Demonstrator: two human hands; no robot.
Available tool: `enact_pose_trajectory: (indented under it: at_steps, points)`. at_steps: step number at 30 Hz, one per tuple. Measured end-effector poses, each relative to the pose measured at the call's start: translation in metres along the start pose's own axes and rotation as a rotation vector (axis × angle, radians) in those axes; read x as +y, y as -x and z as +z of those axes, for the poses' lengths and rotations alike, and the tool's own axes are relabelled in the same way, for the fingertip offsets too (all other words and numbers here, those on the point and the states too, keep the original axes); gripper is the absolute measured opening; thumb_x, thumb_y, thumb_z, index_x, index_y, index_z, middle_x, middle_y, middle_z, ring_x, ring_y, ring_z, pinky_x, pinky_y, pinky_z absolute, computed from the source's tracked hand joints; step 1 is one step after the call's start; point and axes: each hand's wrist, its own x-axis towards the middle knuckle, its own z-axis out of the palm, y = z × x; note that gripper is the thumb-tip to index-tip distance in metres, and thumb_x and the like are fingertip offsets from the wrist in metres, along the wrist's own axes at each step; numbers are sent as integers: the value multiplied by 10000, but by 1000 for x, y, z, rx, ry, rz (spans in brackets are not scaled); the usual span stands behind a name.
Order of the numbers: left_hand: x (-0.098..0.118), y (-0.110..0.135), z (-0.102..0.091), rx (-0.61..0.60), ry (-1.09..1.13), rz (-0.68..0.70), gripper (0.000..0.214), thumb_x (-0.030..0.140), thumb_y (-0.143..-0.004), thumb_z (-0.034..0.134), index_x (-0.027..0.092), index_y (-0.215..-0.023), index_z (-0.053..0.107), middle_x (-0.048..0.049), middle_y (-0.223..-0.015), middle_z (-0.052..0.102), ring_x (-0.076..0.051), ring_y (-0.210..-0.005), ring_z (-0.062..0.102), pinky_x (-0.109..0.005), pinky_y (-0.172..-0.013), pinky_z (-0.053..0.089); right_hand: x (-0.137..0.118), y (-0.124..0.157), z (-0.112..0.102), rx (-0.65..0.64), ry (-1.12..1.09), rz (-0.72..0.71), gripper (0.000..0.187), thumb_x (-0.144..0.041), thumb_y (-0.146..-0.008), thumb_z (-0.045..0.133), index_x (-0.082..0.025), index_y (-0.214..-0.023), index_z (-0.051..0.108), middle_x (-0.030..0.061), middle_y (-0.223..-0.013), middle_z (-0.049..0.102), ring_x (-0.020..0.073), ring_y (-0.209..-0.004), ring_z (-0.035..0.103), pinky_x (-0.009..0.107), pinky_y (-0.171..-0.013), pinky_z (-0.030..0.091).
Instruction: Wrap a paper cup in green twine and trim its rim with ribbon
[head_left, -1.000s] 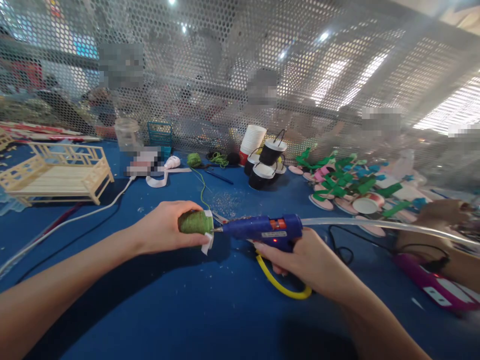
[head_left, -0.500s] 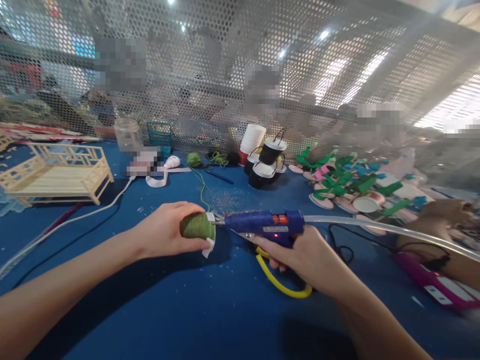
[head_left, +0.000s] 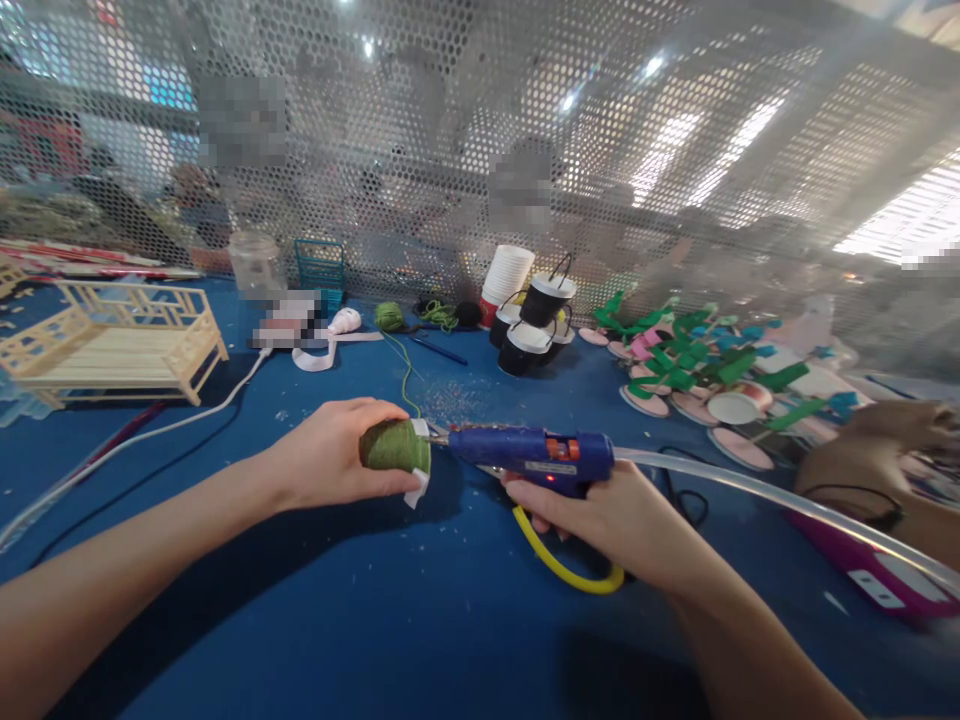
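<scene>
My left hand [head_left: 341, 455] is wrapped round a small cup covered in green yarn [head_left: 390, 447], tilted on its side with white tabs at its right rim. A strand of green yarn [head_left: 406, 385] runs from it to a green ball [head_left: 389, 317] at the back. In my right hand [head_left: 592, 515] is a blue glue gun [head_left: 525, 450], its red light lit, a long clear glue stick [head_left: 697, 468] in its back end. The nozzle points left at the cup's rim; whether it touches, I cannot tell. Yellow-handled scissors [head_left: 570, 578] lie under the gun, partly hidden.
A small wooden bed frame [head_left: 120, 350] stands left, near a white cable [head_left: 232, 392]. Black-and-white cups [head_left: 523, 345] and stacked paper cups [head_left: 507, 280] are at the back. Green craft pieces [head_left: 679, 365], a purple power strip [head_left: 870, 575] and another person's arm [head_left: 862, 450] are at right.
My right hand has tilted the glue gun slightly, and the glue stick's far end sits lower. My left hand and the cup have hardly moved. The other person's hand at right has shifted a little.
</scene>
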Motion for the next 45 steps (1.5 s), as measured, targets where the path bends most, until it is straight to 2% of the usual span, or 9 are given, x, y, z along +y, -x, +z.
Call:
enact_pose_trajectory:
  at_steps: [8, 23, 29, 45]
  points:
    - [1, 1, -1, 0, 6, 6, 474, 496, -681, 604, 164, -1019, 578, -71, -951, 644, -202, -860, 605, -293, -765, 456, -7, 0, 3, 22, 46, 20, 184, -326, -678, 589, -189, -567, 537, -39, -427, 508, 103, -388, 492, 207, -357, 372]
    - [1, 1, -1, -3, -15, 14, 488, 495, -679, 605, 165, -1037, 567, -78, -952, 645, -208, -863, 607, -303, -761, 458, -5, 0, 3, 22, 82, -20, 223, -315, -702, 581, -189, -535, 504, -48, -401, 473, 91, -369, 439, 211, -366, 357]
    - [2, 0, 0, 2, -5, 16, 501, 490, -677, 610, 147, -1040, 572, -83, -967, 642, -214, -875, 604, -315, -775, 456, -1, 0, 3, 41, 103, 20, 299, -336, -707, 578, -195, -480, 445, -44, -386, 462, 79, -350, 398, 215, -346, 317]
    - [2, -1, -1, 20, 0, -15, 498, 515, -663, 609, 162, -1015, 586, -74, -963, 656, -205, -863, 610, -294, -764, 456, -6, 2, 4, 56, 128, 36, 303, -317, -703, 573, -194, -465, 430, -49, -376, 453, 73, -341, 387, 210, -349, 326]
